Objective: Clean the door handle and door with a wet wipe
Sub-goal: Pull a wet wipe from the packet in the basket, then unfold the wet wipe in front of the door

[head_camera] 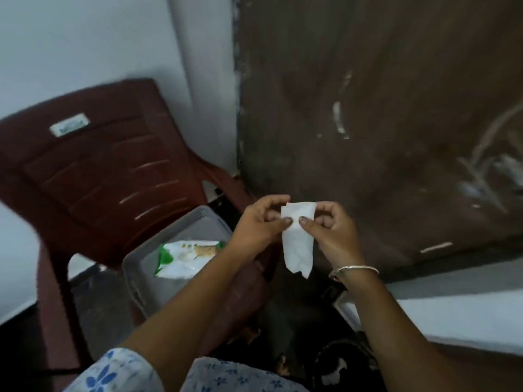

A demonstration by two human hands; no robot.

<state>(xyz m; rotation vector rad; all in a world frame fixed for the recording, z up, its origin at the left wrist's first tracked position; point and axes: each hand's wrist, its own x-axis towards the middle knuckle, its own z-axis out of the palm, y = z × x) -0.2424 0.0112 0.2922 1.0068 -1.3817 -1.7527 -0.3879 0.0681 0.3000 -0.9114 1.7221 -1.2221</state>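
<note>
- Both hands up in front of the brown door [382, 108], a white wet wipe [297, 236] hanging folded between them.
- Left hand [259, 222] pinches its top left corner, thumb on the front.
- Right hand [331, 227] pinches the top right corner; a bangle [355, 269] sits on that wrist.
- Down left, the wipes pack [184, 258] lies in a grey basket [135, 267] on a maroon chair [93, 165].

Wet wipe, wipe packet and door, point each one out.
wet wipe [297, 247], head view, middle of the sheet.
wipe packet [184, 260], head view, white front face.
door [382, 108], head view, bare brown panel.
</note>
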